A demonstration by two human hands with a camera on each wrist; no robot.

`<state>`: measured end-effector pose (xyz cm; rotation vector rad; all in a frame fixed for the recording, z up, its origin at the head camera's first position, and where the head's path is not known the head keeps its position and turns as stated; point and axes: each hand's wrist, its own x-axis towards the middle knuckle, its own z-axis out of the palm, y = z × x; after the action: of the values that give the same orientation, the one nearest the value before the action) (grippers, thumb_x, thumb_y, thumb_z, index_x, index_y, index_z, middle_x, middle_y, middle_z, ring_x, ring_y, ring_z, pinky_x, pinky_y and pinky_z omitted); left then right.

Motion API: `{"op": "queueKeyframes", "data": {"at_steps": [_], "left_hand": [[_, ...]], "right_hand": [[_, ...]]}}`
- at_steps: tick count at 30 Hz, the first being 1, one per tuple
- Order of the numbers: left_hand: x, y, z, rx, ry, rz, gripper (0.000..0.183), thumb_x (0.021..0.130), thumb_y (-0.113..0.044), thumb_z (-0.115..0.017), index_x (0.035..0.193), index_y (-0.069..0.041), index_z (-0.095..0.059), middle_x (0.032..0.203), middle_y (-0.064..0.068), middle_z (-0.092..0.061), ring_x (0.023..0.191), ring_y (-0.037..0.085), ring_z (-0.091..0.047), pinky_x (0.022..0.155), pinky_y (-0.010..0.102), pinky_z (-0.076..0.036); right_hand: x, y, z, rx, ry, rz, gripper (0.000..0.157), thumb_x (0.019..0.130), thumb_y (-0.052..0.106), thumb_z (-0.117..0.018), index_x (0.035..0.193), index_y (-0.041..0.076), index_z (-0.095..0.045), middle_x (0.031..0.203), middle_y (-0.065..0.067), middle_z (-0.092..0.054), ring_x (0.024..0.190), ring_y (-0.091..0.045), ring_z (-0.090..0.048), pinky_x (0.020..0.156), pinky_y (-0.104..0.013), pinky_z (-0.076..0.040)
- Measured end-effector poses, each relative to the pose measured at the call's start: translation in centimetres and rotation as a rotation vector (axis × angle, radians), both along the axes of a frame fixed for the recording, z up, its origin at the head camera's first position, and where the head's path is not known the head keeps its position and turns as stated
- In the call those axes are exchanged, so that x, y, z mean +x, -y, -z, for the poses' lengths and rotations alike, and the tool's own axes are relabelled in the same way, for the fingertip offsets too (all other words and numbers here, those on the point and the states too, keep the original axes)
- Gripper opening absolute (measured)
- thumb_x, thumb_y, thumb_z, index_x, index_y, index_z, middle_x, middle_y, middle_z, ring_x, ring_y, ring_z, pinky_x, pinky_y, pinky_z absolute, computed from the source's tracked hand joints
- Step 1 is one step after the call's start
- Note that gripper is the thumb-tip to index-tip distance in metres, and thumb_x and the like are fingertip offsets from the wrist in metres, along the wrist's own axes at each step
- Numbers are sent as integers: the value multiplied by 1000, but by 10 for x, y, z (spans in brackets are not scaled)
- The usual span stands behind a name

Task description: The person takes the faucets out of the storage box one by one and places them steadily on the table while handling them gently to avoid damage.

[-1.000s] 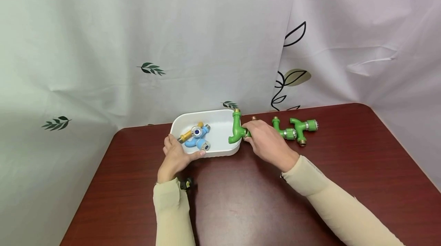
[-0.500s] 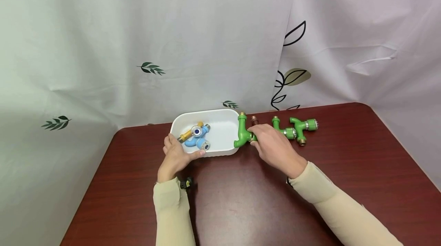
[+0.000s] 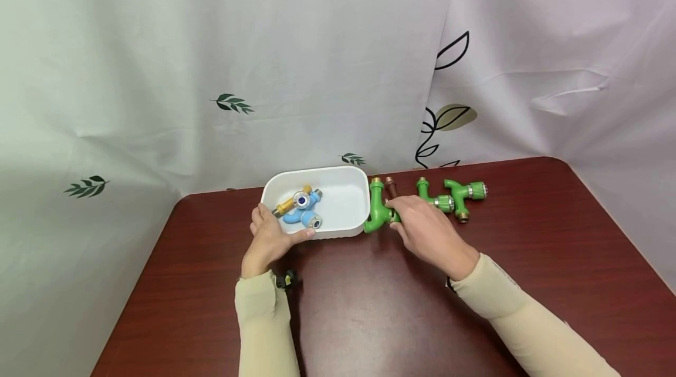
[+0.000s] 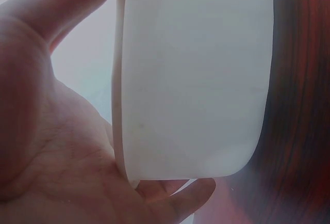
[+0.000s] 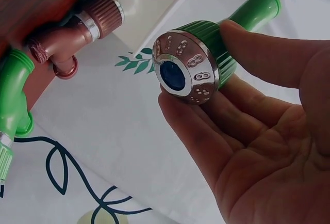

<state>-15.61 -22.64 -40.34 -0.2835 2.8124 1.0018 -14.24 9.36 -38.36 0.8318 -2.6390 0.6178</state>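
My left hand (image 3: 268, 243) grips the left front corner of a white plastic tub (image 3: 343, 234), thumb along the front and fingers round the left end. The tub's pale wall (image 4: 196, 79) fills much of the left wrist view. Inside lie a yellow tap (image 3: 286, 208) and a blue tap (image 3: 308, 219), crossing each other. Just right of the tub, my right hand (image 3: 425, 233) holds a green tap (image 3: 377, 209) by its ribbed knob (image 3: 395, 216). Thumb and fingers pinch that knob, whose chrome face has a dark blue centre, in the right wrist view.
Behind the held tap is a brown tap (image 3: 391, 188), partly hidden; its knob (image 5: 103, 15) shows in the right wrist view. Farther right lie two green taps, one (image 3: 425, 190) beside the other (image 3: 458, 194). A patterned white cloth (image 3: 317, 71) hangs behind the dark red table (image 3: 343, 306).
My right hand has drawn the green tap rightward and down, from over the tub's right edge to beside it. The brown tap shows more now. My left hand stays on the tub.
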Motion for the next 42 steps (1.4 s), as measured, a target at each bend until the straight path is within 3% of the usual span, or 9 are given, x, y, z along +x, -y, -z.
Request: {"op": "queueKeyframes", "data": {"at_steps": [22,42], "left_hand": [[0,0,0,-3,1,-10,136,77,-45,-86,153,11,12,156,29,1,136,46,-14,113,57,-28],[0,0,0,-7,0,-9,136,78,-45,-86,153,11,13,157,29,1,136,46,-14,114,58,-27]], "right_hand": [[12,-6,9,65,25,-14,34,80,0,-82,111,-4,-68,107,-15,-70,101,-32,-65,81,-46,-55],[17,-6,19,172,121,-32,25,79,2,-82,99,3,-68,92,-6,-67,92,-28,-66,73,-44,-55]]}}
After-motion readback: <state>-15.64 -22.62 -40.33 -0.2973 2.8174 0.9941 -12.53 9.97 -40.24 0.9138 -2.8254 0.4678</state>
